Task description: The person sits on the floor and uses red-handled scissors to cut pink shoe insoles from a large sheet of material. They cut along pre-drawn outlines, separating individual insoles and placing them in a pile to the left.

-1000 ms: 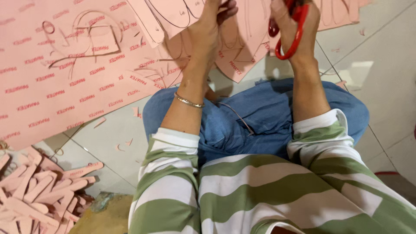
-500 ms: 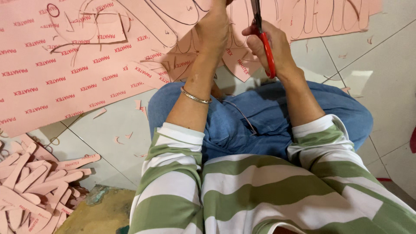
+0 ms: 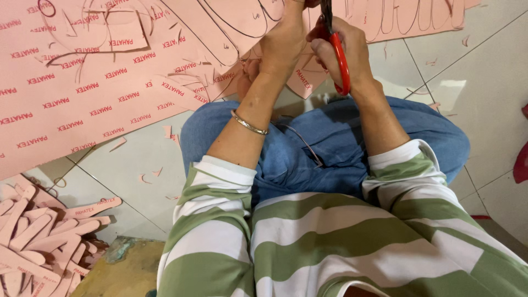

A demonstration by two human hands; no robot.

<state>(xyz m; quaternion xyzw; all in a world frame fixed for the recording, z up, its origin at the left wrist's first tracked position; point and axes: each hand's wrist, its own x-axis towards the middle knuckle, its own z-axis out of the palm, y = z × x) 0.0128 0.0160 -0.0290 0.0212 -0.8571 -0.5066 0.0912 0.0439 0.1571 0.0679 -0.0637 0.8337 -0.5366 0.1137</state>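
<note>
At top centre, the right hand (image 3: pixel 344 52) grips red-handled scissors (image 3: pixel 336 49) while the left hand (image 3: pixel 283 47) pinches the pink sheet (image 3: pixel 82 82) spread over the floor (image 3: pixel 484 93); finished strips (image 3: pixel 38 236) lie piled lower left, many traced outlines uncut.

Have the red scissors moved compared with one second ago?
Yes. The red scissors in the right hand have moved left across the pink sheet, closer to the left hand.
</note>
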